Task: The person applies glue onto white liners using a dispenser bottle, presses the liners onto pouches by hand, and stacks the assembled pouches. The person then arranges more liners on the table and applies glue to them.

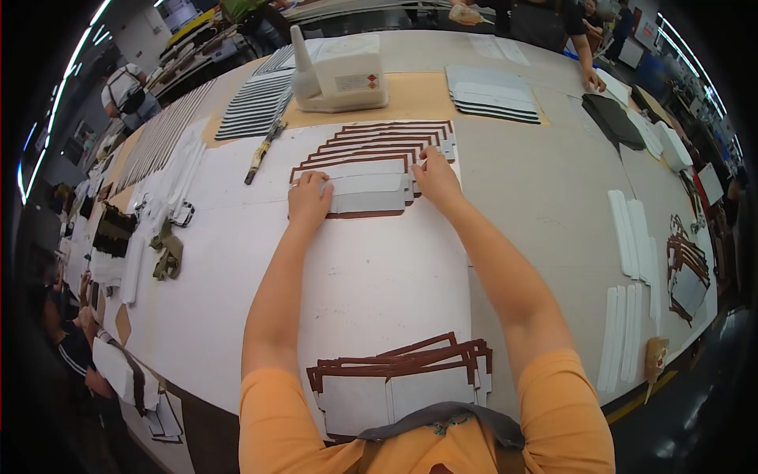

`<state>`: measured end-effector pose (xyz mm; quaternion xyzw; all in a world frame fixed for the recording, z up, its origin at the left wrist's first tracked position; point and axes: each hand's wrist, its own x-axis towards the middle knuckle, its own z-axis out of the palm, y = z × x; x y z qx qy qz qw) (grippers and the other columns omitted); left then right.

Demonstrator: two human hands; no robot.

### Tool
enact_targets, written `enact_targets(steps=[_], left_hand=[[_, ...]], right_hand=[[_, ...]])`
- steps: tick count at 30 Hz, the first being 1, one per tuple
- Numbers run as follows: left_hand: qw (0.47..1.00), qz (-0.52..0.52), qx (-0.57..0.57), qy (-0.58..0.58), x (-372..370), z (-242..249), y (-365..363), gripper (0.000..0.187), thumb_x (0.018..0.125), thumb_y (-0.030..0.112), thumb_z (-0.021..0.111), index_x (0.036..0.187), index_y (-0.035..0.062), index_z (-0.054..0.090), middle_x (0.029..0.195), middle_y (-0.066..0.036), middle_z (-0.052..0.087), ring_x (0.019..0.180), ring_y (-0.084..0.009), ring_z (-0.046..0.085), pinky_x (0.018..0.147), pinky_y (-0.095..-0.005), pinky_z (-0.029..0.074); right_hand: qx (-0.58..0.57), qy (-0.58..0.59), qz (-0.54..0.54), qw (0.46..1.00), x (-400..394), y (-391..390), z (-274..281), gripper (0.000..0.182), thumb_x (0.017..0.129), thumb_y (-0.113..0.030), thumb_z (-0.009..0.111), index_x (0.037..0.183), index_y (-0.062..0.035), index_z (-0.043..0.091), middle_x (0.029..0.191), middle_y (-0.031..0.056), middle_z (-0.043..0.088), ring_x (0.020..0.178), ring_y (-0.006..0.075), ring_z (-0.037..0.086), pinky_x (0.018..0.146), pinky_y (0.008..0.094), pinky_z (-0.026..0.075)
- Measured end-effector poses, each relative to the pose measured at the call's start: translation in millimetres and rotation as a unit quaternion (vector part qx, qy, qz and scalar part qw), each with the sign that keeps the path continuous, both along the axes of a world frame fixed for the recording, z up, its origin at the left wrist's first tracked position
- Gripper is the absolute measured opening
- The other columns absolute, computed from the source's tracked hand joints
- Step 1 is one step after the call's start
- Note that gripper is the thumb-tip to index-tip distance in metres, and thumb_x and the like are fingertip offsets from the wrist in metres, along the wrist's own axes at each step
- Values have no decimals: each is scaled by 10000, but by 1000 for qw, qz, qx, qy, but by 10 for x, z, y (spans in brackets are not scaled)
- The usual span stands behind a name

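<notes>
The fanned panels [367,186] are pale grey with reddish-brown edges, overlapping in steps from near to far, small stepped tabs along their right side; they lie at the middle of the worktable [379,276]. The left hand [310,196] lies over the left end of the nearest panel, fingers close together. The right hand [436,178] has its fingers bent at the right edge; whether either hand grips anything, I cannot tell.

A loose pile of brown-edged panels [395,387] sits at the near edge. Beyond the fan stand a whitish container [343,79] and, to its right, a grey stack [493,91]; a brush [264,154] lies left. The table top is pale, slightly marked. Strip lights [65,87] edge the room, and a co-worker [553,31] reaches over the far side.
</notes>
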<state>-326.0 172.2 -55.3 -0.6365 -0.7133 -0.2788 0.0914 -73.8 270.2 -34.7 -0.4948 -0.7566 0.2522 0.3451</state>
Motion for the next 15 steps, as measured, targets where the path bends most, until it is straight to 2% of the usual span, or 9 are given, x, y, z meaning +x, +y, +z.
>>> enact_targets(steps=[2, 3, 4, 5, 6, 8, 10, 11, 15], left_hand=[[999, -34, 14, -23, -98, -48, 31, 224, 793, 225, 618, 979, 103, 591, 1020, -116, 572, 964, -356, 535, 843, -436, 421], [995, -65, -15, -70, -187, -62, 61, 265, 788, 221, 631, 1009, 83, 586, 1041, -137, 564, 979, -348, 529, 849, -418, 425], [984, -86, -8, -153, -370, -221, 165, 277, 804, 206, 630, 1037, 63, 584, 1045, -141, 559, 989, -307, 527, 855, -389, 426], [970, -46, 6, -238, -218, -39, 74, 272, 821, 186, 623, 1041, 32, 584, 1034, -136, 555, 983, -267, 523, 864, -361, 422], [980, -58, 86, -171, -275, -63, 66, 245, 837, 163, 605, 1040, 28, 583, 1016, -126, 552, 961, -252, 522, 866, -349, 420], [986, -68, 78, -130, -239, 134, -69, 229, 870, 119, 557, 1089, 52, 562, 1074, -88, 536, 1016, -204, 514, 881, -320, 399], [981, -100, 77, -145, 268, 478, -373, 213, 858, 96, 551, 1065, 51, 567, 1063, -101, 538, 1008, -233, 512, 882, -337, 405], [980, -108, 76, -150, 487, 612, -527, 206, 851, 85, 548, 1053, 51, 570, 1058, -108, 539, 1005, -247, 511, 883, -345, 407], [972, -179, 37, -150, 1123, 836, -843, 203, 849, 66, 545, 1049, 38, 560, 1095, -115, 525, 1073, -252, 497, 921, -354, 390]], right_hand=[[9, 12, -9, 1000, 485, -144, 81, 171, 856, -188, 551, 899, -26, 516, 887, 153, 597, 796, 343, 591, 655, 437, 464], [15, 16, -22, 1000, 802, -248, 146, 178, 861, -202, 547, 886, -28, 524, 846, 147, 608, 779, 342, 592, 643, 439, 460], [29, -39, -62, 997, 1168, -387, 213, 193, 867, -223, 538, 867, -31, 534, 805, 146, 609, 755, 344, 590, 634, 440, 458], [38, -94, -100, 990, 1565, -568, 274, 213, 874, -244, 530, 848, -33, 544, 765, 144, 611, 732, 346, 589, 626, 441, 455], [43, -148, -133, 979, 1950, -750, 301, 237, 880, -266, 521, 830, -36, 554, 724, 142, 612, 709, 348, 587, 618, 442, 453], [-1, -155, -222, 963, 2818, -1071, 293, 289, 895, -311, 492, 800, -50, 575, 678, 152, 601, 663, 363, 576, 618, 451, 451], [-31, -235, -305, 922, 3762, -1558, 263, 250, 867, -256, 529, 803, -20, 586, 808, 152, 621, 737, 343, 595, 640, 455, 455], [-32, -255, -295, 920, 3948, -1703, 240, 219, 846, -226, 545, 814, -15, 593, 851, 158, 617, 765, 344, 601, 659, 454, 462], [-83, -336, -298, 890, 3961, -1861, 216, 145, 791, -138, 565, 846, -13, 611, 921, 180, 605, 820, 362, 609, 718, 450, 482]])
